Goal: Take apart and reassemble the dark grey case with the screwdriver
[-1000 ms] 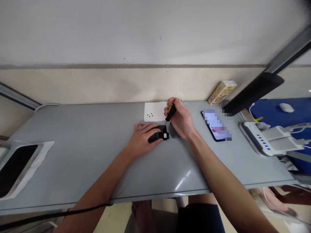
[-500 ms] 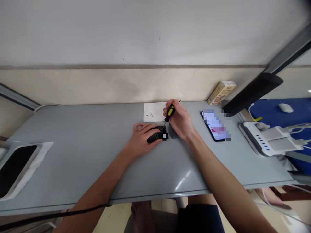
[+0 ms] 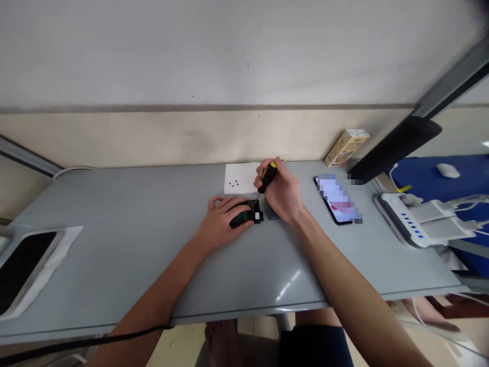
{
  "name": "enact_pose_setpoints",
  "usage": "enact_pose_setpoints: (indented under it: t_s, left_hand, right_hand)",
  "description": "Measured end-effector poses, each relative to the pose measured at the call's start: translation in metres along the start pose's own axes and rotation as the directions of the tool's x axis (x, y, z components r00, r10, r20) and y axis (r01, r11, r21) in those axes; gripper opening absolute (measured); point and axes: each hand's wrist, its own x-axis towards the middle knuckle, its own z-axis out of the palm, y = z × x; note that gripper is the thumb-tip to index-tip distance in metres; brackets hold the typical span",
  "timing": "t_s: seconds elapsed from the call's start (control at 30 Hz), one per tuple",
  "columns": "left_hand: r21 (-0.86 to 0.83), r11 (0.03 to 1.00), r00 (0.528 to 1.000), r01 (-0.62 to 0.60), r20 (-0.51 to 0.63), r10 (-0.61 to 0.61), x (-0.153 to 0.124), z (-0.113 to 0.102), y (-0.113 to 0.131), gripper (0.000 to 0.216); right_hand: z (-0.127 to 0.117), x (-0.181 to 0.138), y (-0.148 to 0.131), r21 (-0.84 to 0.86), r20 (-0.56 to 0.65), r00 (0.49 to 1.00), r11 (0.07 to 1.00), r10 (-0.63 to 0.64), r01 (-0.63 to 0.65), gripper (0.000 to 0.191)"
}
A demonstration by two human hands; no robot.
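My left hand [image 3: 220, 220] lies over a small black device [image 3: 246, 214] with a green circuit board showing, pressing it down on the grey table [image 3: 126, 244]. My right hand [image 3: 280, 192] is closed round a black and yellow screwdriver [image 3: 266, 178], whose thin tip points down into the device. Just behind them lies a white paper sheet [image 3: 239, 176] with a few tiny black screws [image 3: 236, 182] on it. A dark grey piece [image 3: 271, 211] sits right of the device, partly hidden by my right hand.
A phone [image 3: 338, 199] with a lit screen lies to the right, a small cardboard box [image 3: 347, 147] behind it against the wall. A white power strip [image 3: 410, 221] is at the right edge. A dark tablet on white wrap [image 3: 23, 265] lies far left.
The hands and the device stay in place; the screwdriver handle has turned slightly in my right fingers. The view has shifted a little.
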Motion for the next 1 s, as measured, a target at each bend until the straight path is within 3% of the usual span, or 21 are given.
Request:
enact_pose_setpoints:
  t_s: [0.1, 0.33, 0.67, 0.83, 0.93, 1.0]
  left_hand:
    - [0.003, 1.0, 1.0, 0.012, -0.006, -0.012, -0.001, 0.001, 0.0, 0.025]
    - [-0.004, 1.0, 1.0, 0.005, 0.007, -0.005, 0.0, -0.002, 0.001, 0.025]
    - [0.004, 1.0, 1.0, -0.007, -0.004, 0.007, 0.0, -0.002, 0.002, 0.024]
    - [-0.006, 1.0, 1.0, 0.003, 0.01, -0.003, 0.001, -0.003, 0.002, 0.023]
    - [-0.018, 1.0, 1.0, 0.014, 0.004, -0.014, 0.001, -0.002, 0.002, 0.023]
    - [-0.017, 1.0, 1.0, 0.008, -0.005, -0.008, 0.001, -0.002, 0.002, 0.024]
  right_hand:
    - [-0.002, -0.002, -0.001, 0.017, -0.02, 1.0, 1.0, 0.02, -0.019, 0.036]
    - [0.002, 0.0, 0.003, -0.071, -0.083, 0.996, 0.997, -0.043, 0.037, 0.048]
    - [-0.005, 0.001, -0.002, 0.029, -0.023, 1.0, 1.0, 0.001, 0.0, 0.03]
    - [-0.002, 0.0, 0.005, -0.065, -0.108, 0.988, 0.992, -0.112, 0.105, 0.048]
    - [0.001, 0.002, 0.008, -0.114, -0.136, 0.97, 0.976, -0.202, 0.188, 0.045]
    - [0.001, 0.003, 0.008, -0.074, -0.096, 0.981, 0.984, -0.171, 0.164, 0.041]
